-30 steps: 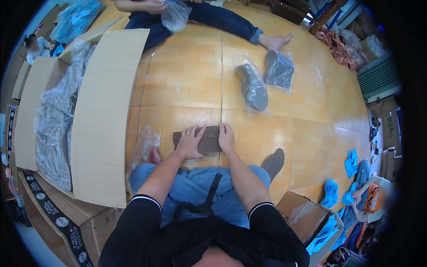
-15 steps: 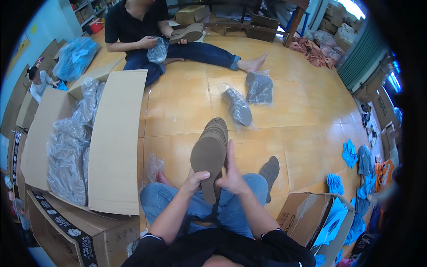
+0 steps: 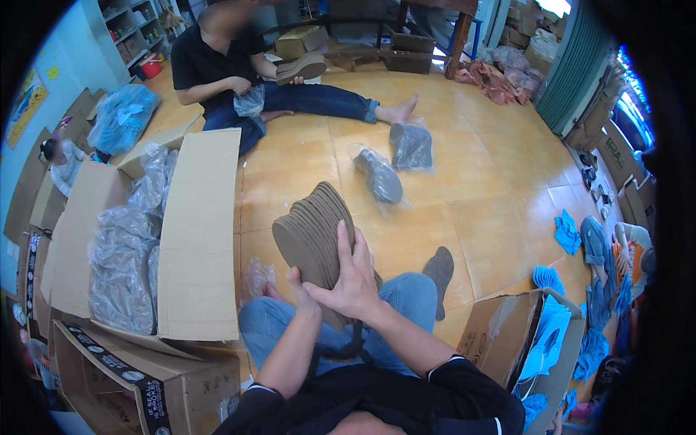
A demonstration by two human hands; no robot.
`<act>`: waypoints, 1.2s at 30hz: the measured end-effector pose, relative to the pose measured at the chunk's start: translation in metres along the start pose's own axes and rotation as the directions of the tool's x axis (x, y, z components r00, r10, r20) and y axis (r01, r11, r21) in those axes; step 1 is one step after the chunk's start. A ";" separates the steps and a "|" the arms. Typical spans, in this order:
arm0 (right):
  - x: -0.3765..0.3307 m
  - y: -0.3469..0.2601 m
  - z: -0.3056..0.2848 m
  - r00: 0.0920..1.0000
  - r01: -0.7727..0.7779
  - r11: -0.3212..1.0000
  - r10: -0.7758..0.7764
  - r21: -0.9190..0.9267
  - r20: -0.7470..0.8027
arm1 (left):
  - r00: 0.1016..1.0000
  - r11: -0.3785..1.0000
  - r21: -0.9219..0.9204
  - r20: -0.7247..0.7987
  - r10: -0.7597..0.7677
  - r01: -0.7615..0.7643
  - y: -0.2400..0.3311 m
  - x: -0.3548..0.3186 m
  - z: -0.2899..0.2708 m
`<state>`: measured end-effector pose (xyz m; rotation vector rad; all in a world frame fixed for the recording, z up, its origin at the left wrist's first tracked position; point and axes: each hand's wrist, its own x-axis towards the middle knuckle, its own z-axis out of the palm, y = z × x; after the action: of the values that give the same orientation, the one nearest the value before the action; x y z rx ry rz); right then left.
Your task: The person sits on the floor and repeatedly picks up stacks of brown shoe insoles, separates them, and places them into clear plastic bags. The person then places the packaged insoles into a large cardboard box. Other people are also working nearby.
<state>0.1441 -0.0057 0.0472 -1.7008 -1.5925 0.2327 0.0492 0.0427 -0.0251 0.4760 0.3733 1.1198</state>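
Note:
A thick stack of brown shoe insoles [image 3: 312, 235] is fanned out in front of my lap, above my crossed legs. My left hand [image 3: 306, 296] holds its lower left side, the thumb pressed against the front insole. On the other side my right hand [image 3: 349, 279] grips the stack, its fingers stretched along the insole edges and its thumb near the left hand. The heel ends are partly hidden behind my hands. By my right knee lies a loose dark grey insole [image 3: 439, 281]. Farther off, two clear bags of insoles, one slanted [image 3: 381, 178] and one upright [image 3: 413, 148], rest on the floor.
On the left stands an open carton [image 3: 199, 239] full of plastic-wrapped bundles, with another box [image 3: 177, 395] below it. A carton with blue pieces [image 3: 496, 341] is at my right. Across from me a seated person [image 3: 225, 65] holds insoles and a plastic bag.
The stack has tilted left and spread into a wider fan. My right hand has moved in from beside it onto its right side. The person opposite has shifted their insoles slightly.

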 end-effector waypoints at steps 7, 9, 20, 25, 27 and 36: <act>0.010 0.009 -0.039 0.992 0.005 0.948 -0.044 0.318 0.116 | 0.989 0.947 -0.307 0.139 -0.052 0.093 0.006 0.018 -0.002; 0.017 0.027 -0.050 0.996 -0.091 0.851 0.066 0.517 0.067 | 0.974 0.854 -0.473 0.159 -0.160 0.218 0.008 0.026 -0.007; 0.001 0.037 -0.046 0.943 -0.308 0.601 0.293 0.738 0.155 | 0.985 0.921 -0.350 0.087 -0.148 0.170 0.027 0.007 0.022; -0.002 0.029 -0.010 0.962 -0.226 0.782 0.087 0.580 0.259 | 0.981 0.981 0.036 0.016 -0.191 0.191 0.027 0.001 0.050; -0.001 0.029 0.001 0.953 -0.303 0.475 0.147 0.826 0.265 | 0.988 0.962 0.226 -0.043 -0.149 0.155 0.021 0.003 0.061; 0.007 0.109 0.002 0.858 -0.187 -0.572 0.301 0.799 0.416 | 0.997 0.807 0.587 -0.079 -0.022 0.064 0.021 0.044 -0.002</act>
<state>0.2277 0.0107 -0.0208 -0.3239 -0.0475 1.4306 0.0493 0.0909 -0.0180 0.9764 0.8018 0.9623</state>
